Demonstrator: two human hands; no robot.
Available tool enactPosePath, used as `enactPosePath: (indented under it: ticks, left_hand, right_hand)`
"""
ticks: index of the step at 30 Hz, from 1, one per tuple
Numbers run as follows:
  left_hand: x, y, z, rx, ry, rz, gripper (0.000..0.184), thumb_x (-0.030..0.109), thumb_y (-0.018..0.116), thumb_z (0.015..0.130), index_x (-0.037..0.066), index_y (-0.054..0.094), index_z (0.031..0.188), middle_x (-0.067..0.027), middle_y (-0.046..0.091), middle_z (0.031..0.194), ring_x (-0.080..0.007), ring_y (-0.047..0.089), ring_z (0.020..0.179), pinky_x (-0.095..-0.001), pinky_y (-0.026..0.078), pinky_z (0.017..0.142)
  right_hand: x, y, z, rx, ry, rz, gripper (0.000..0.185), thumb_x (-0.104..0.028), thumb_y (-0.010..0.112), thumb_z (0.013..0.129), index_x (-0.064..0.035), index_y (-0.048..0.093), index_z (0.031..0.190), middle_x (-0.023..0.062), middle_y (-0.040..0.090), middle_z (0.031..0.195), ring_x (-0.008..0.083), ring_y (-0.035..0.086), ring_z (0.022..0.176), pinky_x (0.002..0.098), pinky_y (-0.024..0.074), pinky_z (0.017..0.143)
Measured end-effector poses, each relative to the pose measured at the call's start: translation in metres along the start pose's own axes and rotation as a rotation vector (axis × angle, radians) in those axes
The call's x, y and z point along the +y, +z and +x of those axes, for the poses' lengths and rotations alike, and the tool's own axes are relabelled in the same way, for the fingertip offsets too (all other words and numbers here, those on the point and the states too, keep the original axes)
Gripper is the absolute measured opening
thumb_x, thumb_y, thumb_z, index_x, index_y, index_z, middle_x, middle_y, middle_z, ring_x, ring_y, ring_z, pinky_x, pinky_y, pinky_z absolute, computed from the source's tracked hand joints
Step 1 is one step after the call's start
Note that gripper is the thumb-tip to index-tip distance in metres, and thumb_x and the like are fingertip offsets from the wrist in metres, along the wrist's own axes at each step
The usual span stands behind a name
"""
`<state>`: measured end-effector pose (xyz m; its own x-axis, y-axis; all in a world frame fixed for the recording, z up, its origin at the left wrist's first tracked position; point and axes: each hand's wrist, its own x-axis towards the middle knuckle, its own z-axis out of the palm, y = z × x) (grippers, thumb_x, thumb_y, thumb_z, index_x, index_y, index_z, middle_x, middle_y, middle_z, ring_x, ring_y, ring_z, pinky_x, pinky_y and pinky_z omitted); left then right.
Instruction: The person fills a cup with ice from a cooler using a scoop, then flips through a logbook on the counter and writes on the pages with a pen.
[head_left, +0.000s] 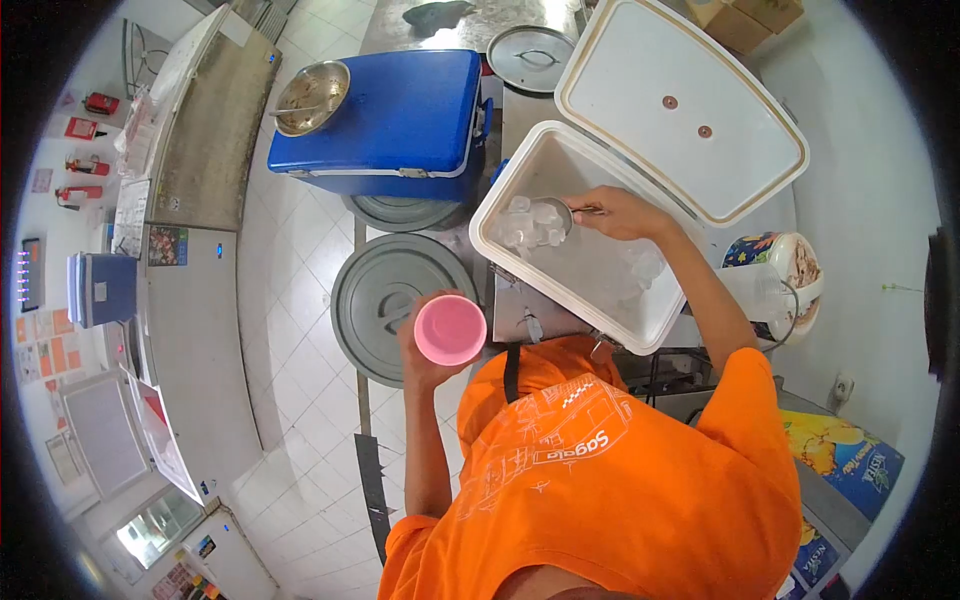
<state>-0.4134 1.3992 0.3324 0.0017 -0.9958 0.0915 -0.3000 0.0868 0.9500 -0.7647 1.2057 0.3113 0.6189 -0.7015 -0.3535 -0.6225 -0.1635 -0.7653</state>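
In my left hand [425, 372] I hold a pink cup [450, 331], its open top facing up, above a round grey lid. The fingers wrap round its side, and its inside looks plain pink. My right hand [625, 214] grips the handle of a metal scoop [560, 212] inside an open white cooler [575, 275]. Ice cubes [520, 224] lie in and around the scoop at the cooler's left end. More ice [642, 268] sits near the right side, under my forearm.
The cooler's lid [680, 100] stands open behind it. A blue cooler [400, 115] bears a metal bowl [312, 97] on the left. Nearby are a grey round lid [372, 290], a pot lid [530, 58] and a patterned tub [800, 260] at the right.
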Motion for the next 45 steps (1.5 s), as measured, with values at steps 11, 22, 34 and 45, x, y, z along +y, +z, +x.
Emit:
enactPosePath:
  ticks: [11, 22, 34, 45]
  left_hand:
    - [0.028, 0.02, 0.053, 0.118, 0.13, 0.235, 0.07, 0.016, 0.095, 0.059, 0.006, 0.064, 0.12, -0.0121, 0.07, 0.112, -0.029, 0.07, 0.101, -0.0377, 0.055, 0.087]
    - [0.033, 0.028, 0.056, 0.185, 0.071, 0.185, 0.069, 0.014, 0.095, 0.059, 0.006, 0.064, 0.12, -0.0111, 0.07, 0.113, -0.0271, 0.069, 0.101, -0.0376, 0.055, 0.088]
    - [0.0, 0.023, 0.041, 0.054, -0.126, 0.031, 0.074, 0.008, 0.089, 0.058, 0.002, 0.061, 0.126, -0.0103, 0.068, 0.119, -0.023, 0.067, 0.106, -0.0355, 0.053, 0.093]
    - [-0.015, 0.026, 0.034, -0.085, -0.238, -0.155, 0.076, 0.013, 0.09, 0.062, 0.003, 0.059, 0.131, -0.0054, 0.069, 0.117, -0.0173, 0.066, 0.107, -0.035, 0.053, 0.094]
  right_hand:
    - [-0.09, -0.054, -0.066, 0.141, -0.062, -0.032, 0.04, -0.013, 0.061, 0.096, -0.0037, 0.063, 0.134, 0.0158, 0.073, 0.111, 0.0251, 0.069, 0.096, 0.0364, 0.0516, 0.092]
    - [-0.243, -0.034, -0.071, 0.307, -0.211, -0.821, 0.038, -0.012, 0.064, 0.082, -0.0138, 0.071, 0.12, 0.01, 0.07, 0.083, 0.0311, 0.07, 0.081, 0.044, 0.0535, 0.071]
    - [-0.087, 0.009, 0.039, 0.19, 0.046, -1.077, 0.014, -0.007, 0.069, 0.072, -0.009, 0.077, 0.084, 0.0161, 0.073, 0.083, 0.0332, 0.073, 0.081, 0.045, 0.0566, 0.071]
    - [-0.072, 0.015, 0.042, -0.05, 0.057, -0.753, 0.022, -0.015, 0.069, 0.077, -0.0158, 0.077, 0.098, 0.0138, 0.074, 0.088, 0.0355, 0.071, 0.087, 0.048, 0.0559, 0.076]
